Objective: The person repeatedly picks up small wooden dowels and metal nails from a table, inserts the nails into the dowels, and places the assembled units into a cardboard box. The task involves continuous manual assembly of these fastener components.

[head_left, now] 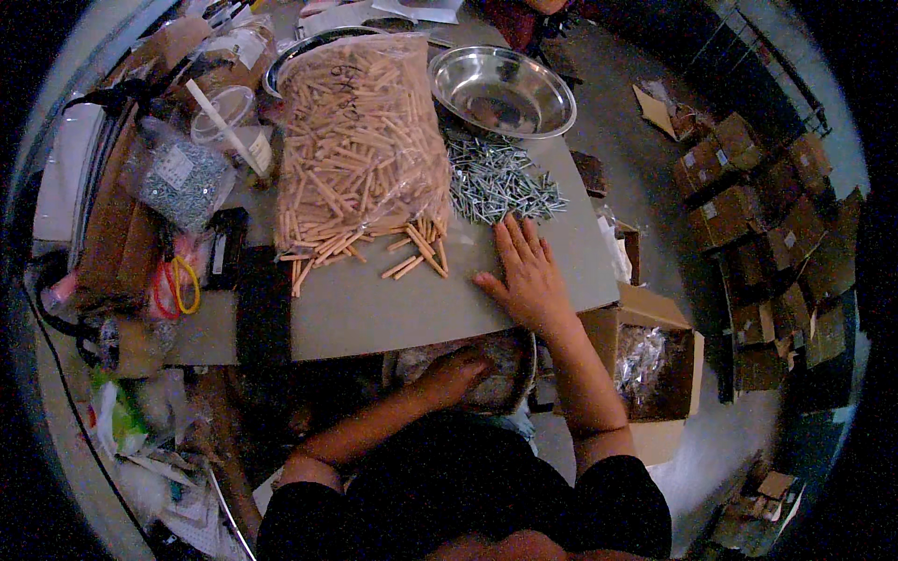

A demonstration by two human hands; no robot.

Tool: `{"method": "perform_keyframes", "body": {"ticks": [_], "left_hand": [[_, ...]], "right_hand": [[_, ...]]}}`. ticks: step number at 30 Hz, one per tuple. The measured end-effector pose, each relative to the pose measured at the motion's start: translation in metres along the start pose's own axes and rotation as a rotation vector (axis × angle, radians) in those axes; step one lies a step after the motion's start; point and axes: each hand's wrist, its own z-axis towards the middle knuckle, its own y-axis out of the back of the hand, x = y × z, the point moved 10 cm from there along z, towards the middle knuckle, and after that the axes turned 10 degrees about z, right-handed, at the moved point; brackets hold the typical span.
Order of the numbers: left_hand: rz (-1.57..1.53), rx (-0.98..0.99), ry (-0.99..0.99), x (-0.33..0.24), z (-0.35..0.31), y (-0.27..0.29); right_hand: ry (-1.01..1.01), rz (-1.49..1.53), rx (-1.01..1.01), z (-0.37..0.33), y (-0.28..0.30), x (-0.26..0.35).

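Note:
My right hand [526, 276] lies flat on the table with its fingers spread, and the fingertips reach the near edge of a loose pile of silver screws [500, 178]. Below the table's front edge, in shadow, is my left hand [458, 376]. Its fingers look curled in, and whatever they may hold is hidden. That hand is over a round, rimmed thing [513, 397] whose kind I cannot make out. Left of the screws, a large clear bag of wooden dowels [360, 140] spills several loose dowels [421, 252] from its near end onto the table [374, 318].
A shiny metal bowl [505, 89] stands behind the screws. To the left are a bag of small metal parts [182, 178], a plastic cup [229, 117] and yellow-handled scissors [184, 285]. An open carton [645, 360] sits by the table's right side; stacked cartons [730, 215] stand farther right.

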Motion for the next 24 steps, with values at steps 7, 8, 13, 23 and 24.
{"method": "perform_keyframes", "body": {"ticks": [7, 8, 13, 23, 24], "left_hand": [[-0.041, 0.011, 0.168, 0.004, -0.004, 0.018], [-0.065, -0.069, 0.117, 0.007, -0.006, 0.016], [-0.040, -0.305, -0.014, -0.005, -0.009, 0.039], [-0.223, -0.206, 0.036, 0.021, -0.013, -0.006], [-0.218, -0.210, 0.048, 0.018, -0.015, 0.002]], "right_hand": [[0.056, 0.097, -0.020, -0.034, 0.005, -0.010], [0.060, 0.120, -0.024, -0.038, 0.007, -0.010], [0.016, 0.085, -0.105, -0.043, 0.023, -0.012], [-0.201, 0.000, -0.001, -0.033, 0.011, -0.046], [-0.301, -0.020, -0.024, -0.036, 0.015, -0.072]]}}
